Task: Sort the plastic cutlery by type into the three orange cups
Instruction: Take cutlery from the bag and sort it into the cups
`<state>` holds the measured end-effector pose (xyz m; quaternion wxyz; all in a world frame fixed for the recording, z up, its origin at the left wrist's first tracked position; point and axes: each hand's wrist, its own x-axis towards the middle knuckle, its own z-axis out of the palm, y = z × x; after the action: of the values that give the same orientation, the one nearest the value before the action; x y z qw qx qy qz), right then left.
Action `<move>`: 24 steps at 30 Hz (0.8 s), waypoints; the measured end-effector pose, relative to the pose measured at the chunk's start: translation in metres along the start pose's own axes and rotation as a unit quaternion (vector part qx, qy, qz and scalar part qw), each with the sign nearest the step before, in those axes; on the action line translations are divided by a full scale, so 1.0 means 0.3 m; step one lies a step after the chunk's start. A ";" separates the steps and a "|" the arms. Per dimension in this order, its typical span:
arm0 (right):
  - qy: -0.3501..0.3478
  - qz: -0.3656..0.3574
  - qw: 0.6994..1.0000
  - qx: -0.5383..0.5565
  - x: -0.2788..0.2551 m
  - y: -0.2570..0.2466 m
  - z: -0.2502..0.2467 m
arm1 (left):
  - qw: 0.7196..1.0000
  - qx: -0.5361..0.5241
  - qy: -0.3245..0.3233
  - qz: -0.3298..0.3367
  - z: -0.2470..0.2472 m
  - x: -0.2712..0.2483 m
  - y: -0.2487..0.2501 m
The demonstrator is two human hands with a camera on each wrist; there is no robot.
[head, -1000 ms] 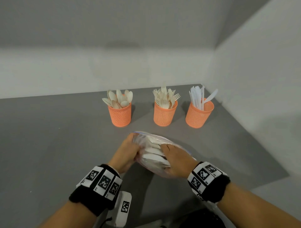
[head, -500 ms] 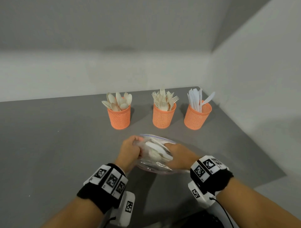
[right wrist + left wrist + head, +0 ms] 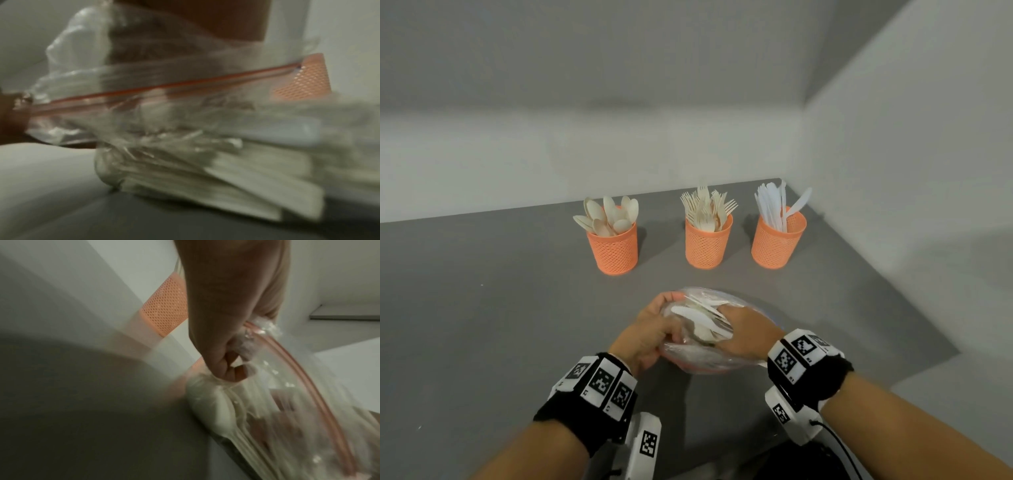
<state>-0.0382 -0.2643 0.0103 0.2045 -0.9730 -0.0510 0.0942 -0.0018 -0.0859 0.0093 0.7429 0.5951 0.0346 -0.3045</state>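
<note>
On the grey tabletop (image 3: 482, 325), centre frame, both hands work a clear zip bag (image 3: 736, 363) of cutlery: left hand (image 3: 650, 337) grips its bunched edge, right hand (image 3: 748, 334) reaches inside, fingers hidden. Best to draw one piece cleanly. Behind: spoon cup (image 3: 613, 250), fork cup (image 3: 707, 245), knife cup (image 3: 777, 243).

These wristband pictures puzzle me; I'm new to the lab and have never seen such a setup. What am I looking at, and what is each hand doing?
No machine here: a person wears cameras on the head and on each wrist, and the black bands carry printed tracking markers. The wide picture is the head view; the two blurry close-ups look along each hand. On the grey table stand three orange mesh cups: spoons, forks, knives. The left hand grips a clear zip-top plastic bag of white cutlery; the right hand reaches into it, fingers hidden.
</note>
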 end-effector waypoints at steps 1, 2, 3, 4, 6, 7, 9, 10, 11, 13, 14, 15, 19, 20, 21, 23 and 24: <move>0.012 0.000 1.000 -0.020 -0.001 0.002 0.010 | 1.000 0.026 0.014 0.008 0.000 -0.001 -0.002; 0.024 -0.001 0.999 -0.048 -0.002 -0.003 0.014 | 0.998 0.048 0.031 0.015 -0.001 -0.003 -0.003; 0.036 -0.009 0.996 -0.077 -0.002 -0.005 0.022 | 0.997 0.057 0.047 0.024 -0.004 -0.005 -0.003; 0.042 -0.018 0.995 -0.089 -0.005 -0.011 0.026 | 0.996 0.057 0.062 0.031 -0.007 -0.008 -0.002; 0.045 -0.044 0.995 -0.076 -0.008 -0.011 0.033 | 0.993 0.066 0.083 0.044 -0.016 -0.010 0.000; 0.045 -0.054 0.995 -0.065 -0.007 -0.007 0.037 | 0.992 0.079 0.085 0.053 -0.019 -0.011 0.003; 0.040 -0.066 0.995 -0.062 -0.014 -0.003 0.034 | 0.989 0.108 0.063 0.077 -0.017 -0.017 0.010; 0.039 -0.061 0.996 -0.058 -0.020 -0.005 0.029 | 0.988 0.118 0.048 0.086 -0.013 -0.023 0.018; 0.038 -0.055 0.997 -0.046 -0.025 -0.004 0.026 | 0.987 0.121 0.040 0.094 -0.009 -0.027 0.028; 0.047 -0.049 0.997 0.022 -0.038 -0.014 0.009 | 0.985 0.127 0.045 0.110 -0.010 -0.033 0.050; 0.062 -0.044 0.993 0.088 -0.044 -0.023 -0.008 | 0.982 0.135 0.053 0.122 -0.017 -0.033 0.055; 0.074 -0.034 0.985 0.153 -0.048 -0.029 -0.027 | 0.976 0.155 0.065 0.141 -0.026 -0.030 0.054; 0.092 0.009 0.944 0.318 -0.058 -0.040 -0.091 | 0.943 0.256 0.076 0.196 -0.044 -0.029 0.034; 0.088 0.015 0.946 0.310 -0.059 -0.037 -0.099 | 0.939 0.269 0.074 0.202 -0.042 -0.030 0.030; 0.068 0.018 0.957 0.280 -0.058 -0.032 -0.100 | 0.933 0.282 0.075 0.209 -0.037 -0.033 0.030; -0.002 0.006 0.983 0.186 -0.051 -0.022 -0.078 | 0.928 0.294 0.081 0.216 -0.027 -0.036 0.031; -0.032 -0.005 0.988 0.148 -0.047 -0.017 -0.058 | 0.930 0.284 0.084 0.217 -0.024 -0.034 0.030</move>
<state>-0.0488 -0.2683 0.0304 0.3452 -0.9281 -0.0479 0.1306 -0.0035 -0.0742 0.0194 0.5851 0.7977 -0.1213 -0.0815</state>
